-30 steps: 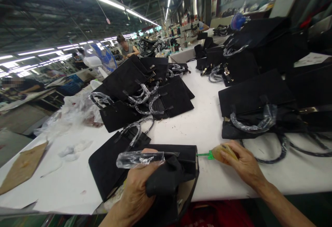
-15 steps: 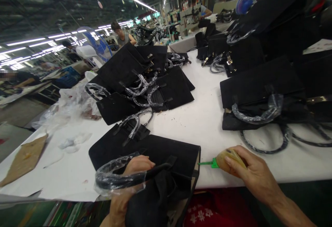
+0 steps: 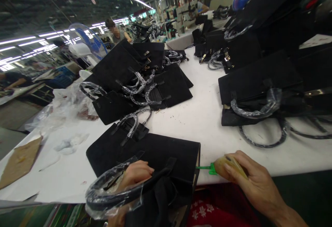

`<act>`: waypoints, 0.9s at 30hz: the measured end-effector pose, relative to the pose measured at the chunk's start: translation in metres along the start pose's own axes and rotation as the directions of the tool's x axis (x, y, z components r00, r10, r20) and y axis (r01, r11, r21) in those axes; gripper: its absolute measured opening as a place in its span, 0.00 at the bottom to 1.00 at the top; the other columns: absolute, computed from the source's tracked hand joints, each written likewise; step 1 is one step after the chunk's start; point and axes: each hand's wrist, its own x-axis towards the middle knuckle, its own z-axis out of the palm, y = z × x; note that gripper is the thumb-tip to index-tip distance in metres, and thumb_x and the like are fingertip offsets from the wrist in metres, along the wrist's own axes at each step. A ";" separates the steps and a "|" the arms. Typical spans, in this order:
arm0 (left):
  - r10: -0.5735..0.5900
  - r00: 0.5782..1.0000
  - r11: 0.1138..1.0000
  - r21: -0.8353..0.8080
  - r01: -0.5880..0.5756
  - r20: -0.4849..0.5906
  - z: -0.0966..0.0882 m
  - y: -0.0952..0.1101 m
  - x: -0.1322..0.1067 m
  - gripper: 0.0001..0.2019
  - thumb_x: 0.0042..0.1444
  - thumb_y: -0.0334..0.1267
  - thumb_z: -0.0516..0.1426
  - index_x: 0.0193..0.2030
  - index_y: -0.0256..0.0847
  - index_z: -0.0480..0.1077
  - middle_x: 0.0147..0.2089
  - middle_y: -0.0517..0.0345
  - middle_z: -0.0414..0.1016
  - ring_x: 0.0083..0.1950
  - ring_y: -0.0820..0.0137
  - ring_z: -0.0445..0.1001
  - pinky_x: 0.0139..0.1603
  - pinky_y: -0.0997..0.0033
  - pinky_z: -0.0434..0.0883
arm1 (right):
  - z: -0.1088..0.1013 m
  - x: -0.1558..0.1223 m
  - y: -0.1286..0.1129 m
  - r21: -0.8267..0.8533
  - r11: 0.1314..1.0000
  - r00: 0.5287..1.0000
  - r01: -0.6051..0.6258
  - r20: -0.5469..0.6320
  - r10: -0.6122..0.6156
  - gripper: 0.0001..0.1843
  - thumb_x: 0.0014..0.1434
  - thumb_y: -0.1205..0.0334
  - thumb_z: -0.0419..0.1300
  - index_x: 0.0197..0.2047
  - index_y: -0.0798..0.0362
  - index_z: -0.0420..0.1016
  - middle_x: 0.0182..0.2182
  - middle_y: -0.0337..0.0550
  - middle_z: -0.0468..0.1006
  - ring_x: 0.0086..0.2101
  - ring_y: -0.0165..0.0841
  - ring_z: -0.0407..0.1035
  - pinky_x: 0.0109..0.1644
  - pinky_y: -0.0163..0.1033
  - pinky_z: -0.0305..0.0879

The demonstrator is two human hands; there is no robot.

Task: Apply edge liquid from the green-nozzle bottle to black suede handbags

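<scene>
A black handbag (image 3: 166, 151) lies at the table's front edge, its plastic-wrapped handle (image 3: 109, 199) looping round my left wrist. Through that loop my left hand (image 3: 137, 175) is closed on the bag's body, fingertips curled; part of the palm is hidden. My right hand (image 3: 251, 178) is wrapped round a yellowish squeeze bottle (image 3: 225, 168) with a green nozzle (image 3: 207, 168). The thin nozzle tip meets the pale edge at the right side of the bag.
More black handbags with wrapped handles are piled at the left (image 3: 116, 74) and at the right (image 3: 261, 85) on the white table (image 3: 178, 123). Clear plastic wrap (image 3: 70, 106) and a brown cardboard piece (image 3: 20, 161) lie left. A blue fan (image 3: 89, 40) and another person (image 3: 116, 33) are behind.
The nozzle tip has moved slightly down and left along the bag's side edge. The handle over my left wrist has sagged lower and left. The camera view has shifted a little.
</scene>
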 end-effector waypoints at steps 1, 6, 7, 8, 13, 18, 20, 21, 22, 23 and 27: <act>0.008 1.000 1.000 -0.007 -0.008 0.007 0.000 -0.002 -0.004 0.19 0.65 0.53 0.52 0.33 0.42 0.75 0.33 0.54 0.80 0.39 0.61 0.77 0.56 0.54 0.75 | 0.001 0.000 -0.001 -0.022 0.999 0.998 0.042 -0.037 -0.043 0.11 0.67 0.51 0.56 0.39 0.47 0.74 0.30 0.35 0.71 0.30 0.29 0.69 0.34 0.33 0.64; 0.069 0.998 0.997 0.028 -0.069 -0.001 0.001 -0.014 -0.011 0.15 0.65 0.49 0.54 0.33 0.43 0.75 0.33 0.56 0.80 0.36 0.64 0.77 0.53 0.58 0.77 | 0.000 0.002 -0.005 -0.055 0.991 0.992 0.124 -0.019 -0.125 0.08 0.67 0.55 0.56 0.40 0.47 0.75 0.30 0.36 0.73 0.30 0.29 0.70 0.33 0.33 0.66; 0.083 0.996 0.996 0.046 -0.083 -0.013 0.002 -0.016 -0.010 0.16 0.66 0.49 0.54 0.33 0.43 0.75 0.32 0.56 0.79 0.34 0.64 0.77 0.52 0.58 0.77 | 0.000 0.003 -0.006 -0.063 0.989 0.991 0.136 -0.003 -0.137 0.09 0.67 0.56 0.56 0.40 0.47 0.75 0.30 0.37 0.73 0.30 0.29 0.70 0.33 0.34 0.66; 0.108 0.994 0.992 0.062 -0.106 -0.023 0.002 -0.018 -0.008 0.16 0.66 0.48 0.54 0.32 0.43 0.75 0.31 0.56 0.79 0.33 0.65 0.77 0.51 0.59 0.78 | -0.002 0.003 -0.007 -0.079 0.986 0.989 0.146 -0.009 -0.147 0.08 0.67 0.56 0.56 0.41 0.47 0.76 0.30 0.37 0.72 0.30 0.30 0.70 0.33 0.34 0.66; 0.318 0.946 0.947 0.053 -0.315 -0.055 0.006 -0.017 0.001 0.08 0.66 0.44 0.56 0.39 0.45 0.74 0.31 0.61 0.79 0.31 0.69 0.77 0.47 0.66 0.79 | -0.007 0.000 -0.007 -0.111 0.985 0.991 0.130 -0.006 -0.132 0.07 0.68 0.57 0.56 0.44 0.47 0.74 0.32 0.38 0.73 0.31 0.31 0.71 0.35 0.35 0.65; 0.233 0.966 0.972 0.035 -0.231 -0.115 0.011 -0.009 -0.003 0.09 0.66 0.44 0.57 0.38 0.44 0.74 0.32 0.60 0.79 0.34 0.68 0.78 0.49 0.66 0.78 | -0.006 -0.001 -0.008 -0.179 0.963 0.977 0.203 -0.023 -0.210 0.06 0.68 0.58 0.56 0.46 0.46 0.73 0.31 0.37 0.70 0.30 0.30 0.69 0.34 0.34 0.64; 0.231 0.967 0.973 0.024 -0.230 -0.105 0.011 -0.008 -0.003 0.09 0.66 0.44 0.57 0.38 0.45 0.75 0.32 0.60 0.80 0.34 0.69 0.78 0.48 0.67 0.78 | -0.005 -0.001 -0.010 -0.181 0.960 0.973 0.213 -0.054 -0.226 0.07 0.67 0.59 0.57 0.47 0.46 0.73 0.32 0.38 0.71 0.30 0.29 0.69 0.34 0.34 0.64; 0.224 0.969 0.975 0.025 -0.222 -0.106 0.010 -0.009 -0.003 0.09 0.66 0.44 0.57 0.38 0.45 0.75 0.33 0.60 0.80 0.34 0.69 0.78 0.48 0.66 0.78 | -0.005 0.000 -0.011 -0.168 0.962 0.974 0.214 -0.036 -0.223 0.07 0.68 0.58 0.57 0.47 0.46 0.72 0.32 0.37 0.71 0.30 0.29 0.69 0.34 0.33 0.65; 0.220 0.969 0.975 0.033 -0.218 -0.109 0.008 -0.010 0.000 0.09 0.66 0.44 0.56 0.38 0.45 0.75 0.33 0.59 0.80 0.34 0.68 0.78 0.48 0.66 0.78 | -0.005 0.001 -0.012 -0.152 0.965 0.977 0.212 -0.004 -0.215 0.06 0.68 0.58 0.56 0.46 0.46 0.73 0.31 0.37 0.71 0.30 0.29 0.69 0.33 0.33 0.64; 0.231 0.967 0.973 0.051 -0.227 -0.107 0.005 -0.012 0.003 0.09 0.66 0.44 0.56 0.38 0.45 0.75 0.33 0.59 0.80 0.35 0.68 0.79 0.48 0.65 0.79 | -0.006 0.002 -0.013 -0.139 0.968 0.978 0.211 0.030 -0.209 0.05 0.68 0.58 0.56 0.44 0.45 0.73 0.30 0.36 0.70 0.29 0.28 0.69 0.32 0.33 0.64; 0.488 0.867 0.867 0.056 -0.494 0.097 -0.007 -0.023 0.016 0.08 0.66 0.41 0.56 0.40 0.45 0.76 0.30 0.61 0.80 0.29 0.70 0.79 0.40 0.71 0.80 | -0.008 0.005 -0.012 -0.165 0.971 0.984 0.171 -0.016 -0.176 0.07 0.67 0.56 0.57 0.42 0.46 0.75 0.29 0.36 0.71 0.28 0.29 0.69 0.32 0.34 0.64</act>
